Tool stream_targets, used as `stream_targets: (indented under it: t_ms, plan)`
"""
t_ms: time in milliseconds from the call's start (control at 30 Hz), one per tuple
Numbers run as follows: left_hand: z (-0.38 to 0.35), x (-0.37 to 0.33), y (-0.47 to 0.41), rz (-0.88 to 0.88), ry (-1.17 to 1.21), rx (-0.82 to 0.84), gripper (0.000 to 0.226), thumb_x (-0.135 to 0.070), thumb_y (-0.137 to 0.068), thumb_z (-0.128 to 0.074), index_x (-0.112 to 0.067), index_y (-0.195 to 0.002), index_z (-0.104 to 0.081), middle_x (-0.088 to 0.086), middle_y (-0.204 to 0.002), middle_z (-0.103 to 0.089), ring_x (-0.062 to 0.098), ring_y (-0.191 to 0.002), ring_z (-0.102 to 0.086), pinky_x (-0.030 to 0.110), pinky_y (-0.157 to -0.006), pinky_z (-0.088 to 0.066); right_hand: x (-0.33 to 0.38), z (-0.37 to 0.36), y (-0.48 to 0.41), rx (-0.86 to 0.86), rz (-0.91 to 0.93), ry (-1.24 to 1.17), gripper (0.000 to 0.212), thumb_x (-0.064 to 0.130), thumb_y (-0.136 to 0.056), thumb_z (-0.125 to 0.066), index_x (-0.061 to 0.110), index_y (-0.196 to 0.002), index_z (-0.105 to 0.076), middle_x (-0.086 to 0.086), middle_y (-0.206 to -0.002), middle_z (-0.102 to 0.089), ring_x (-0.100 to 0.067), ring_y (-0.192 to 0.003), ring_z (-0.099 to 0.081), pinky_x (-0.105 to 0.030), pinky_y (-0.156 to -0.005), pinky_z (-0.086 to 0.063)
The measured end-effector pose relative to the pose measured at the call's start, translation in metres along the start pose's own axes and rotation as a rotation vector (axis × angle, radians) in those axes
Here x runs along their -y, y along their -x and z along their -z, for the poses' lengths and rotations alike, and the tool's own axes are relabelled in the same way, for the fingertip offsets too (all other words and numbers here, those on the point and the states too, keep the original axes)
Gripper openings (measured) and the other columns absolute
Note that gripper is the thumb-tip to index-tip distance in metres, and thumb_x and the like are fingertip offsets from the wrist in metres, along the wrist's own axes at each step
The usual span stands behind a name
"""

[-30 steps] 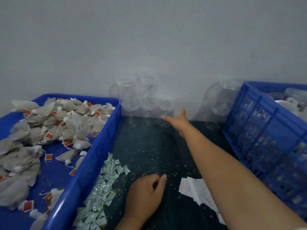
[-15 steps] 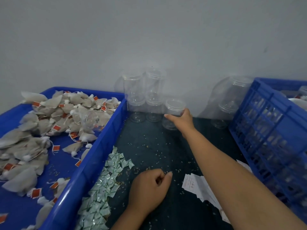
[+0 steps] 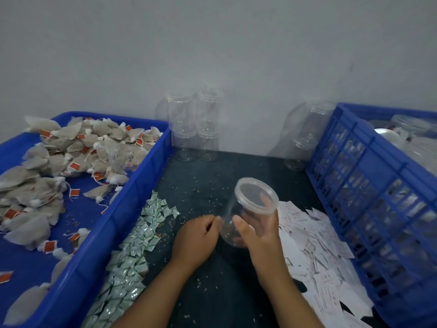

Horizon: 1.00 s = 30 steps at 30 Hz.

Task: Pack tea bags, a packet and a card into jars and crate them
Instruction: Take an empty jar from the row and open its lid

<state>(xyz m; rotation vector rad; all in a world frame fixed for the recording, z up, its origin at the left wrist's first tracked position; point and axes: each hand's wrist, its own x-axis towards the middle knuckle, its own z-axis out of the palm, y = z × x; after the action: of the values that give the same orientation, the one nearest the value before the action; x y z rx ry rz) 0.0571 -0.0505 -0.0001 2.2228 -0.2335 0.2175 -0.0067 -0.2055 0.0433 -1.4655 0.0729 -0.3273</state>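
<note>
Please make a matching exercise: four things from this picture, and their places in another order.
1. beige tea bags with red tags
2. small green-and-white packets
3. white paper cards
4. clear lidded plastic jar

A. in the right hand
B. in the blue plastic tray
C. on the dark table beside the blue lattice crate
D. on the table along the tray's wall

Pairs: 1-B, 2-D, 3-C, 4-A

Nothing here can be read. The white cards (image 3: 314, 235) at the lower right carry print too blurred to make out, and the orange tags (image 3: 74, 165) on the tea bags (image 3: 66, 133), upper left, show no legible words.
</note>
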Motion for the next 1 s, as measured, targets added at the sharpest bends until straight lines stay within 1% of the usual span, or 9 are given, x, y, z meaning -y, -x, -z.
stream_targets:
  t_ms: [167, 300, 400, 467, 533, 633, 700, 833, 1000]
  plan:
    - [0.003, -0.006, 0.000, 0.101, 0.101, 0.035, 0.047, -0.063, -0.100, -0.033, -0.037, -0.078, -0.067, -0.014, -0.068, -0.067, 0.003, -0.064, -0.063, 0.031, -0.067, -0.052, -0.020, 0.011, 0.032, -0.037, 0.071, 0.077, 0.082, 0.034, -0.079, -0.085, 0.053, -0.147, -0.041, 0.034, -0.132, -0.064, 0.005, -0.107, -0.072, -0.016, -0.086, -0.059]
    - [0.027, -0.030, -0.007, 0.107, 0.236, -0.008, 0.055, -0.072, -0.093, -0.040, -0.031, -0.075, -0.071, -0.011, -0.067, -0.067, 0.004, -0.063, -0.062, 0.032, -0.066, -0.048, -0.021, 0.012, 0.034, 0.038, 0.075, 0.091, 0.082, 0.038, -0.074, -0.090, 0.055, -0.143, -0.049, 0.024, -0.134, -0.067, -0.010, -0.112, -0.076, -0.023, -0.084, -0.061]
    - [0.056, -0.065, -0.011, -0.101, 0.261, -0.052, 0.047, -0.071, -0.091, -0.047, -0.032, -0.093, -0.073, -0.015, -0.089, -0.069, 0.003, -0.086, -0.066, 0.024, -0.075, -0.050, -0.025, 0.011, 0.034, 0.056, 0.055, 0.108, 0.080, 0.039, -0.074, -0.091, 0.058, -0.140, -0.051, 0.018, -0.134, -0.070, -0.016, -0.117, -0.075, -0.027, -0.088, -0.062]
    - [0.072, -0.087, -0.007, -0.319, 0.187, 0.118, 0.042, -0.066, -0.087, -0.062, -0.044, -0.123, -0.065, -0.024, -0.124, -0.060, -0.002, -0.119, -0.057, 0.012, -0.094, -0.045, -0.028, 0.013, 0.033, 0.067, 0.062, 0.129, 0.081, 0.038, -0.077, -0.092, 0.046, -0.146, -0.050, 0.013, -0.136, -0.070, -0.018, -0.120, -0.074, -0.029, -0.092, -0.062]
    - [0.080, -0.102, 0.000, -0.495, -0.032, 0.352, 0.065, -0.068, -0.081, -0.072, -0.055, -0.141, -0.049, -0.029, -0.146, -0.042, -0.004, -0.139, -0.041, 0.013, -0.106, -0.036, -0.028, 0.014, 0.033, 0.092, 0.107, 0.188, 0.079, 0.034, -0.081, -0.091, 0.032, -0.150, -0.051, 0.008, -0.137, -0.069, -0.019, -0.122, -0.072, -0.028, -0.096, -0.060]
    - [0.075, -0.112, 0.014, -0.646, -0.329, 0.386, 0.057, -0.069, -0.086, -0.064, -0.049, -0.138, -0.054, -0.022, -0.132, -0.053, 0.001, -0.116, -0.052, 0.025, -0.098, -0.048, -0.029, 0.014, 0.030, 0.118, 0.169, 0.300, 0.078, 0.024, -0.076, -0.092, 0.030, -0.143, -0.051, 0.009, -0.130, -0.070, -0.016, -0.119, -0.073, -0.025, -0.092, -0.061]
    - [0.069, -0.118, 0.024, -0.598, -0.428, 0.284, 0.047, -0.067, -0.091, -0.053, -0.047, -0.133, -0.057, -0.017, -0.118, -0.056, 0.005, -0.100, -0.056, 0.030, -0.086, -0.052, -0.028, 0.013, 0.025, 0.107, 0.157, 0.371, 0.073, 0.028, -0.070, -0.092, 0.032, -0.132, -0.055, 0.010, -0.118, -0.072, -0.016, -0.108, -0.076, -0.032, -0.083, -0.063]
    - [0.053, -0.124, 0.040, -0.416, -0.617, 0.105, 0.047, -0.066, -0.096, -0.030, -0.035, -0.116, -0.058, -0.008, -0.103, -0.058, 0.017, -0.085, -0.061, 0.031, -0.070, -0.047, -0.027, 0.012, 0.027, 0.105, 0.166, 0.542, 0.047, 0.044, -0.071, -0.081, 0.035, -0.111, -0.060, 0.016, -0.096, -0.070, -0.007, -0.084, -0.071, -0.018, -0.062, -0.049]
    - [0.056, -0.129, 0.047, -0.074, -0.666, 0.115, 0.062, -0.082, -0.092, -0.027, -0.025, -0.109, -0.046, 0.004, -0.095, -0.057, 0.027, -0.082, -0.060, 0.035, -0.066, -0.038, -0.021, 0.008, 0.040, 0.055, 0.197, 0.720, 0.082, 0.061, -0.064, -0.077, 0.036, -0.141, -0.060, 0.022, -0.116, -0.065, -0.004, -0.106, -0.064, -0.034, -0.080, -0.057]
